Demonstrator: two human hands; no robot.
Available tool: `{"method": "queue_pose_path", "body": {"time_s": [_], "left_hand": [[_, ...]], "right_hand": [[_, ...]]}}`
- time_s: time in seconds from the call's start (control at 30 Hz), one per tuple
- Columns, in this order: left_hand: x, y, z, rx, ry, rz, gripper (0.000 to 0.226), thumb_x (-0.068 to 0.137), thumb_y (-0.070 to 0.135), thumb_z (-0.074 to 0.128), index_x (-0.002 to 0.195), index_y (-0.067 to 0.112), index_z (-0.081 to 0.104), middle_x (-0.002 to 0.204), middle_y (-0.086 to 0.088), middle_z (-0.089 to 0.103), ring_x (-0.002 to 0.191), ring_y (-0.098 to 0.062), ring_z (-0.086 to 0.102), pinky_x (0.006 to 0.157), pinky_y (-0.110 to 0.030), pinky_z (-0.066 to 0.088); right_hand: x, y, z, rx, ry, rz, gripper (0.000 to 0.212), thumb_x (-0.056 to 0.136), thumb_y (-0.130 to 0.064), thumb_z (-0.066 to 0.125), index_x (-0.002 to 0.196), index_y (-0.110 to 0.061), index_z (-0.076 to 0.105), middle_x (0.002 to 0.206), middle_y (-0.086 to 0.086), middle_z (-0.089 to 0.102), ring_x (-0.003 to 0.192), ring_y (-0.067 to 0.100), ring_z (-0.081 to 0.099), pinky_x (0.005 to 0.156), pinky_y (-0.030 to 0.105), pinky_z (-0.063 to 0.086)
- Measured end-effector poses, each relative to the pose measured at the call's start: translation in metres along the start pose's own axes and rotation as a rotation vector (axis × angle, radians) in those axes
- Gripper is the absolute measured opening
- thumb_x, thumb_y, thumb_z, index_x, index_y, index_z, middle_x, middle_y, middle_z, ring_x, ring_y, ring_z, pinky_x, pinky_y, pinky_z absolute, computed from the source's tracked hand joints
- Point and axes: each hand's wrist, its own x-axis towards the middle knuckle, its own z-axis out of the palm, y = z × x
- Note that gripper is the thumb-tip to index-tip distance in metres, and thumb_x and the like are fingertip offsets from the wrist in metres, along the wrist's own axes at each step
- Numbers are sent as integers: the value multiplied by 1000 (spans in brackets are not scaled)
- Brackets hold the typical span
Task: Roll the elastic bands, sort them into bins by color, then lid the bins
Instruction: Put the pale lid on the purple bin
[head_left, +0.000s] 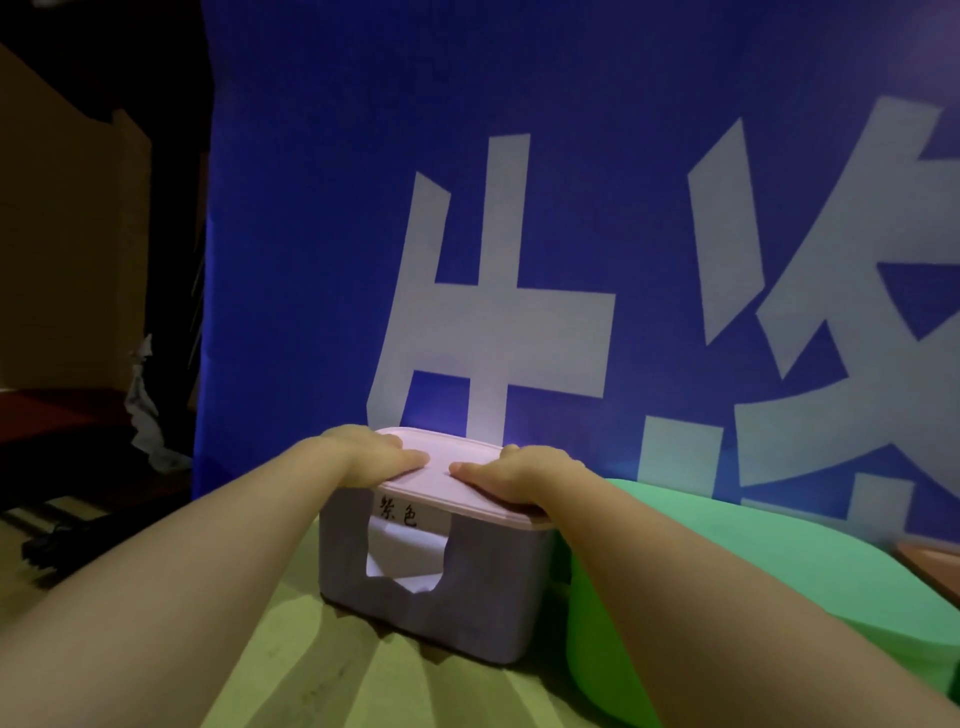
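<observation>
Head view: purple bin (353, 561), labelled in black handwriting, stands on the pale table (311, 654), just beside a green bin (727, 582) on its right, before a blue banner (311, 234). A pink lid (439, 488) covers the purple bin. Left hand (371, 457) and right hand (517, 475) lie palm-down on the lid, apart, thumbs pointing toward each other.

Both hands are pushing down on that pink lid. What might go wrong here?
1. The left hand and right hand press the pink lid at its two sides, so the near edge might stay unseated.
2. The purple bin sits close beside the green bin; an uneven push could slide it against that neighbour.
</observation>
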Motion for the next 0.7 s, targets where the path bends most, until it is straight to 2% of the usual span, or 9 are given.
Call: {"method": "queue_pose_path", "body": {"time_s": [0.2,0.3,0.37,0.43,0.53,0.6,0.7], "left_hand": [[-1,10,-1,130,31,-35,64,94,61,18,146,25,26,142,-8,42,121,-24,45,93,-31,39],[0,12,3,85,42,-20,60,96,57,17,145,24,26,143,-9,40,123,-24,43,97,-33,38],[3,5,7,37,35,-34,61,95,59,17,145,25,27,145,-11,37,125,-26,41,101,-36,36],[4,0,11,19,27,-27,63,93,61,18,143,25,30,143,-12,37,125,-27,41,102,-38,35],[5,-1,10,21,30,-8,60,94,59,19,139,23,36,139,-11,42,120,-24,44,101,-37,37],[2,-3,9,-26,59,-6,56,95,56,19,136,25,39,138,-9,44,118,-23,45,100,-36,38],[-3,-8,6,-66,132,-13,47,98,43,20,135,23,40,136,-8,47,116,-23,48,97,-34,39]], "right_hand": [[-5,3,3,-104,67,-54,82,78,-81,27,136,-24,42,135,5,50,120,31,46,101,44,35],[-3,4,5,-103,114,-53,74,81,-76,28,128,-23,50,127,4,56,113,28,50,98,43,37],[-6,2,5,-103,154,-75,65,84,-69,31,122,-21,54,118,4,59,105,26,53,95,41,41],[-12,0,2,-109,230,-146,48,89,-52,38,116,-16,56,108,5,59,95,25,56,89,38,44],[-25,2,-6,-81,351,-221,27,94,-30,42,110,-13,57,102,6,60,90,23,58,89,35,46],[-35,6,-9,-50,339,-219,24,93,-27,45,108,-13,59,101,6,62,88,22,58,86,32,48],[-53,11,-13,-129,282,-240,28,93,-26,44,107,-10,61,106,10,63,94,26,59,83,33,45]]}}
